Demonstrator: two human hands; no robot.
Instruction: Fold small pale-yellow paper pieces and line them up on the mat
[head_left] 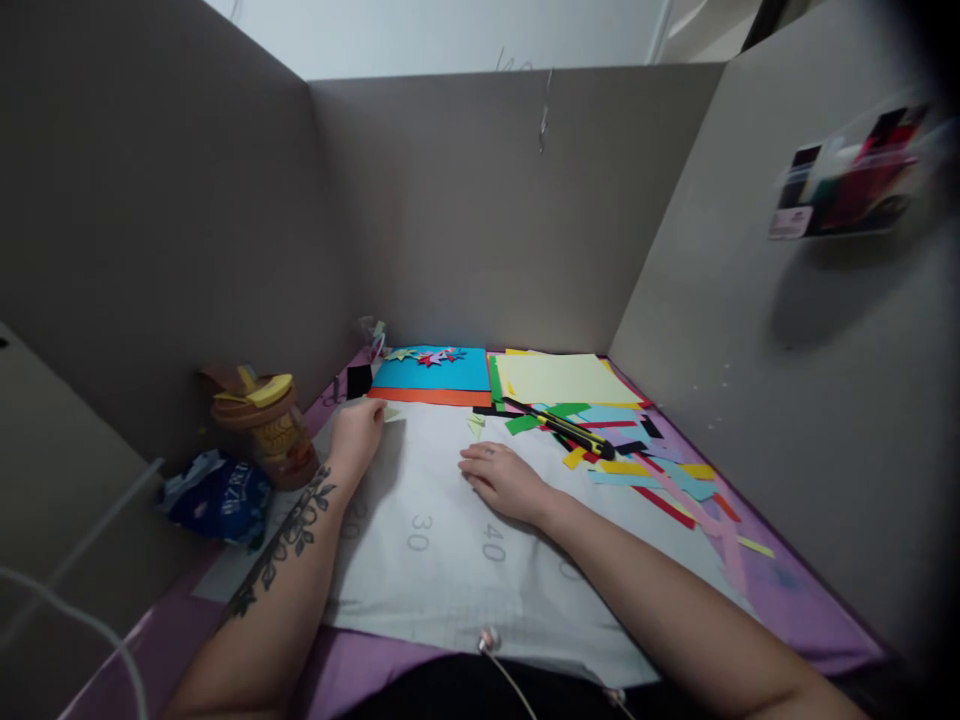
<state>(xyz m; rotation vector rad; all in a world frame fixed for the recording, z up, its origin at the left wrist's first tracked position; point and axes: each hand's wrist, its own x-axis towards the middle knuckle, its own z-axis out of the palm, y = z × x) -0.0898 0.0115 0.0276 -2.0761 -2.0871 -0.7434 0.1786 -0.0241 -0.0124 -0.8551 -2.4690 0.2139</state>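
Observation:
My left hand (360,432) is raised a little over the white printed sheet (442,590), its fingertips pinched on a small pale yellow paper piece (393,412). My right hand (506,482) rests on the same sheet with its fingers stretched out and nothing in them. Just beyond those fingers lie small folded-looking pale yellow paper bits (476,426). Farther back, several paper stars (431,358) sit on a blue sheet (427,376), with an orange sheet (427,397) under its front edge. A black and yellow craft knife (574,432) lies to the right, among coloured paper strips (637,467).
Grey panels (517,210) wall the desk on three sides. A brown cup with a yellow lid (274,430) and a blue packet (217,498) stand left. Pale yellow sheets (562,378) are stacked at the back right. A clear pouch (847,185) hangs on the right panel.

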